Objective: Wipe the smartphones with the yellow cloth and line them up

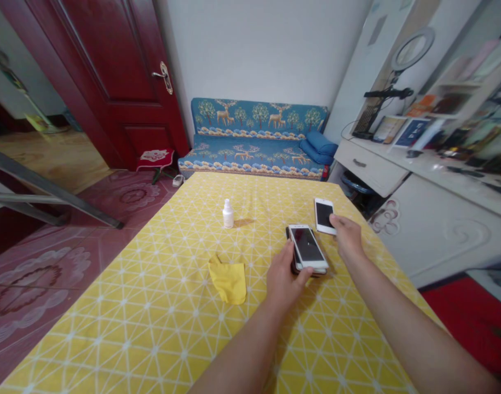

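Note:
My right hand [347,236] pinches a small white smartphone [324,216] by its near right corner, thumb on the dark screen and fingers hidden behind. Left of it and closer to me is a stack of smartphones; on top lies a larger white smartphone [309,247], screen up. Dark and light edges of other phones stick out below it. My left hand [283,278] grips this stack, fingers along its left side and thumb at the near edge. A crumpled yellow cloth [228,281] lies to the left. Behind the cloth a small white bottle [228,214] stands upright.
A yellow patterned tablecloth [163,323] covers the table. Beyond the far edge is a blue sofa [250,145] with deer designs. On the right stands a white cabinet [373,167] bearing a ring light [430,39] and clutter. A red door [114,65] is at the left.

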`<state>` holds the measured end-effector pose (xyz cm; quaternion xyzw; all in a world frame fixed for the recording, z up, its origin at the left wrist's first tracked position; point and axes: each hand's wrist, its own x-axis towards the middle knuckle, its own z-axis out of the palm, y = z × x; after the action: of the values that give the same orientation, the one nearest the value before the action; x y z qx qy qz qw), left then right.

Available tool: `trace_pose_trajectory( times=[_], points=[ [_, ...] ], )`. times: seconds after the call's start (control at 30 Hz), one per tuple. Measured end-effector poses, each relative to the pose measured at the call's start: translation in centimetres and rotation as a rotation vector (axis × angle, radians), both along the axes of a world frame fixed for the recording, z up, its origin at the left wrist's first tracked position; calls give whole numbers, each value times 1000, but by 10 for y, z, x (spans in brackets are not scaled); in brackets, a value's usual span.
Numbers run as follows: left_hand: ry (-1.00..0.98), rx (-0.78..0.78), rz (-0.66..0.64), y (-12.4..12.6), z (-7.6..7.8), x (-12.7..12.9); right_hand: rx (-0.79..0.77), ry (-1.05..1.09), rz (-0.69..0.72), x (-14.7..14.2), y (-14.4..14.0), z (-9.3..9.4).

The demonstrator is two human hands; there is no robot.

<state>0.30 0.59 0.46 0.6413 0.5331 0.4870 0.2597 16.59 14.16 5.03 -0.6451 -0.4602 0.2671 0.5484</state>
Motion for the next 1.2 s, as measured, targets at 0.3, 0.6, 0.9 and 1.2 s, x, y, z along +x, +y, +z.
trace_pose_trajectory(
  times=[0.3, 0.6, 0.9, 1.2],
  points=[
    [44, 14, -3, -1, 3, 0, -33, 288, 20, 21, -77, -32],
    [39, 25, 3, 0, -3, 0, -35, 200, 36, 41, -82, -40],
    [43, 22, -13, -1, 1, -1, -33, 151, 63, 36, -89, -24],
    [20, 0, -9, -2, 3, -2, 15, 21, 268, -5, -72, -7]
  ],
)
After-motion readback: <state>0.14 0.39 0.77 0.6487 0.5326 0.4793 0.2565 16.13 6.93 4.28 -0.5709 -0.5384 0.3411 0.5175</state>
